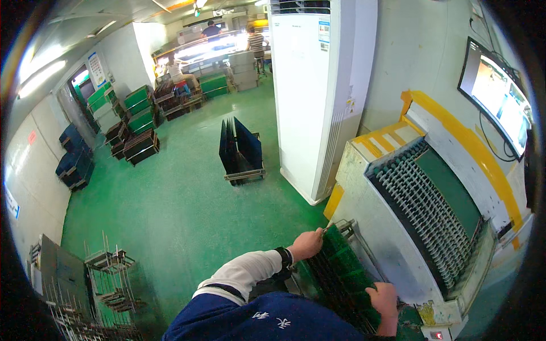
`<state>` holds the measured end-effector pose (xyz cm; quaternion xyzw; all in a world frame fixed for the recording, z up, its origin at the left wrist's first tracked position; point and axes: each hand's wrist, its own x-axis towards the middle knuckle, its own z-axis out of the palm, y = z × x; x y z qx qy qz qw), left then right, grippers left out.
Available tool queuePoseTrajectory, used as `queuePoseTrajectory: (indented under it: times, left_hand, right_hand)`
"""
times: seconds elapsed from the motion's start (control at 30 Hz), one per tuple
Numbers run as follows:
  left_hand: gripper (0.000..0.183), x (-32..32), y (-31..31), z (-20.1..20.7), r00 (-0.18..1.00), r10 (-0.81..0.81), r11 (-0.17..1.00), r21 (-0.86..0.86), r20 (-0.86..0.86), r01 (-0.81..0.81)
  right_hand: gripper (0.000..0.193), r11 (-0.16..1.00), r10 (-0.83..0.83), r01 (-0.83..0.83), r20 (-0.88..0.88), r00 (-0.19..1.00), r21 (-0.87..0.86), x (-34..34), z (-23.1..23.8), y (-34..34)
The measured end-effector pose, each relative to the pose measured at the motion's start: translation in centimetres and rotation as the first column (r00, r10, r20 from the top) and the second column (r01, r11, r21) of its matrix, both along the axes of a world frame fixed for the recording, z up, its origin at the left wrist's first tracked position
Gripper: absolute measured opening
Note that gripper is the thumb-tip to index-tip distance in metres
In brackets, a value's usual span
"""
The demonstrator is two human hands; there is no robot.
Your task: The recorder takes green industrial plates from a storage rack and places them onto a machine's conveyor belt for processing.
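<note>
A thin green panel [347,261], like a circuit board, stands upright at the front of a row of similar panels in a rack [344,228] close to my body. My left hand [307,245] is closed on the panel's far upper corner, next to the rack's metal end. At the near end, my right hand [385,300] grips the same panel's edge, thumb on its face. Its other fingers are partly hidden. Just right of the rack stands a machine with a sloping bed of rollers [424,207]. A dark green panel [449,181] lies along the bed's far side.
A tall white air conditioner [304,102] stands ahead. On the green floor sits a rack of dark panels [243,149]. Wire racks [114,278] stand lower left; stacked crates [139,116] line the far left. A screen [495,96] hangs at right. Several people work at the back.
</note>
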<state>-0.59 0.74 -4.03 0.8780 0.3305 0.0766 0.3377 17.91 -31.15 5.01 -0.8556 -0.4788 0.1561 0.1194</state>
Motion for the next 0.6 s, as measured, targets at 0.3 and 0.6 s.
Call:
queuePoseTrajectory:
  times: [0.3,0.6]
  left_hand:
    - [0.026,-0.3,0.0,-0.1,0.999,-0.029,0.997,0.067,0.04,0.026]
    - [0.03,0.0,0.3,-0.6,1.0,0.009,0.999,0.037,0.021,-0.009]
  right_hand:
    - [0.037,0.909,-0.401,0.395,0.026,0.916,0.134,2.2,11.1,-5.8]
    - [0.035,0.053,-0.59,0.709,-0.551,0.59,0.703,9.3,8.1,-9.0]
